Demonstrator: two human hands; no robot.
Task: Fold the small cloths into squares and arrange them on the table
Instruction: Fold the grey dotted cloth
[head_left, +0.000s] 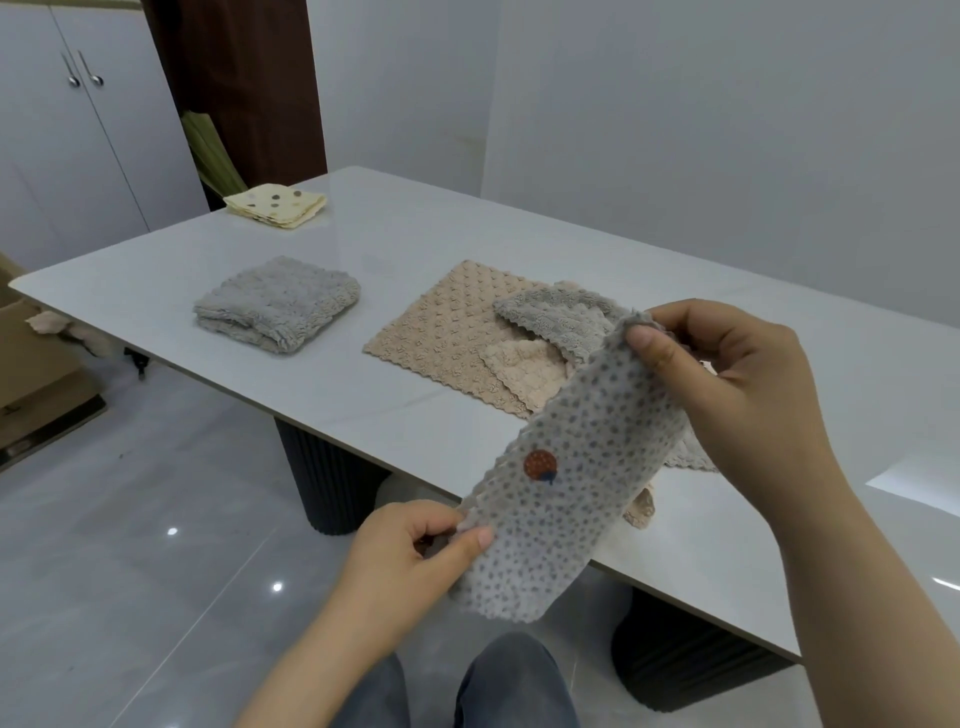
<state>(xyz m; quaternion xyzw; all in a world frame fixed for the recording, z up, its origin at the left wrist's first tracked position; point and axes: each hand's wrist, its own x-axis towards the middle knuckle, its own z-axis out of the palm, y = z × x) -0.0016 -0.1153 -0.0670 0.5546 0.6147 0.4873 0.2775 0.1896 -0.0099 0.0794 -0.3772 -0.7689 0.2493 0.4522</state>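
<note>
At the bottom edge are the person's knees (467, 686) in grey trousers. Just above them, the left hand (410, 551) pinches the near end of a dotted grey cloth (566, 483) between the thumb and the curled fingers. The right hand (727, 374) pinches the far end in the same way. The cloth is a long strip, held in the air over the near edge of the table (415, 223).

On the cloth sits a small round red-brown mark (540, 464) with a dark blue part under it; it is too small to tell whether it carries letters.

The table has a pale, glossy top and dark ribbed legs (332, 483). Behind the strip a beige cloth (441, 332) lies flat, and a loose grey cloth (556, 312) lies on its right part. To the left, well apart, rests a folded grey cloth (278, 306). At the far left corner is a folded cream cloth (275, 205) with brown spots.

The floor (156, 519) has shiny grey tiles. A white cabinet (78, 130) with two metal handles stands at the far left, and a cardboard box (36, 374) sits on the floor at the left.
</note>
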